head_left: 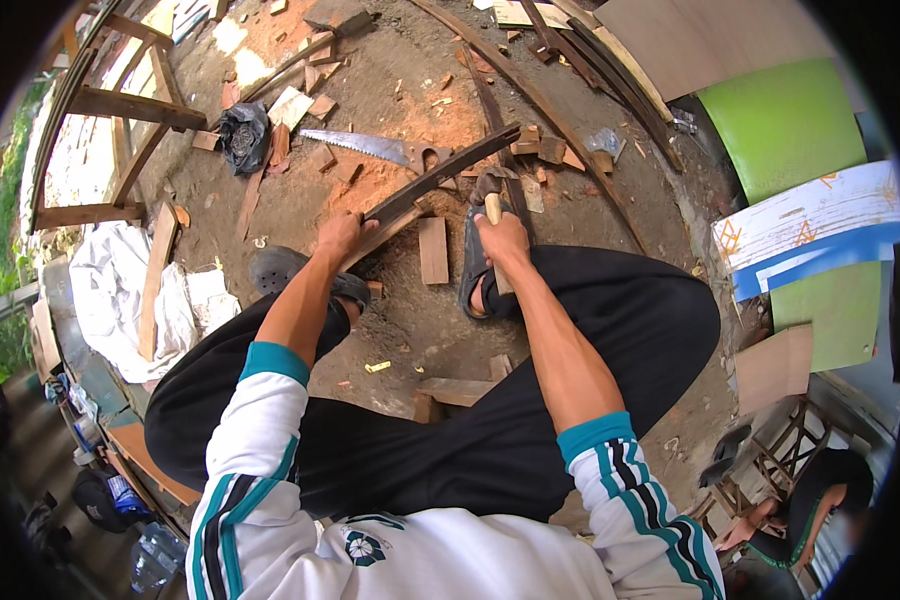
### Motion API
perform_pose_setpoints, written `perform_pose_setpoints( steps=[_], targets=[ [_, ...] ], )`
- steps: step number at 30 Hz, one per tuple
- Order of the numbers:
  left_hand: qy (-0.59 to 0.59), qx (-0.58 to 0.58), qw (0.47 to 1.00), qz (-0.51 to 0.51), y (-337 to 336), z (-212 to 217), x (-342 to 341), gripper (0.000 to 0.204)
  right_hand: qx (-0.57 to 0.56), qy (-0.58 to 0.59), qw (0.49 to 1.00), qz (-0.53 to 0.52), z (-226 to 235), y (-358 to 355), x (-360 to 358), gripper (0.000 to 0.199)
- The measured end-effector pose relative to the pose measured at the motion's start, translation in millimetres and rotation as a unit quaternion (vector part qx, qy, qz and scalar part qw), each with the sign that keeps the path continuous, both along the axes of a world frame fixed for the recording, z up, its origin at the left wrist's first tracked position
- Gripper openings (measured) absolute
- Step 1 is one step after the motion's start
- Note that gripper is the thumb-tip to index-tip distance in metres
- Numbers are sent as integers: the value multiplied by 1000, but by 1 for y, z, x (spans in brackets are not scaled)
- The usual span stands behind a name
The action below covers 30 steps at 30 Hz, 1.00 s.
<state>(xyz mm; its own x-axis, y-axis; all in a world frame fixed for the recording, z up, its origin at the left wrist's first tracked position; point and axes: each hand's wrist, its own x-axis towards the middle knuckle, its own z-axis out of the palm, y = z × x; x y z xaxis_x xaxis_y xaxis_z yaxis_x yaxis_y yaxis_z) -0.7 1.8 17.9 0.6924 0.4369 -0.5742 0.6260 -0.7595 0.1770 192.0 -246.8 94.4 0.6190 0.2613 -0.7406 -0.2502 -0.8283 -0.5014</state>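
My left hand (342, 235) is closed around the near end of a long dark wooden bar (445, 170), which slants up to the right. A paler strip of wood (385, 238) lies along its near end. In my right hand (503, 240) is a hammer with a light wooden handle (493, 208); its dark head (490, 184) is near the bar, and I cannot tell whether they touch. Beyond the bar a handsaw (360, 145) rests on sawdust, its wooden handle partly behind the bar. A small wood block (433, 250) lies between my feet.
Long timber strips (560, 125) and several offcuts (540, 146) lie on the dirt floor. A wooden frame (120, 110) and white cloth (120, 300) are at left, with a black plastic bag (243, 138) nearby. Green panels (785, 125) stand at right; another person (820, 500) is at lower right.
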Motion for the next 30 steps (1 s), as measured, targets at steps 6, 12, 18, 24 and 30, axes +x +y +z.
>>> perform_pose_setpoints(
  steps=[6, 12, 18, 24, 30],
  targets=[
    [-43, -8, 999, 7, 3, -6, -7, 59, 3, -88, 994, 66, -19, -7, -4, 40],
    [-149, 2, 988, 34, 0, -31, -26, 60, -9, -159, 970, 185, -41, -3, -1, 39],
    [-194, 52, 976, 86, -18, -42, -18, 64, -4, -242, 933, 266, -12, 34, 14, 42],
    [-214, 81, 967, 110, -22, -44, -24, 60, 57, -266, 934, 230, 11, 60, -8, 43],
    [-234, 58, 963, 121, -23, -47, -20, 57, -118, -142, 927, 327, -60, 12, 0, 48]
  ],
)
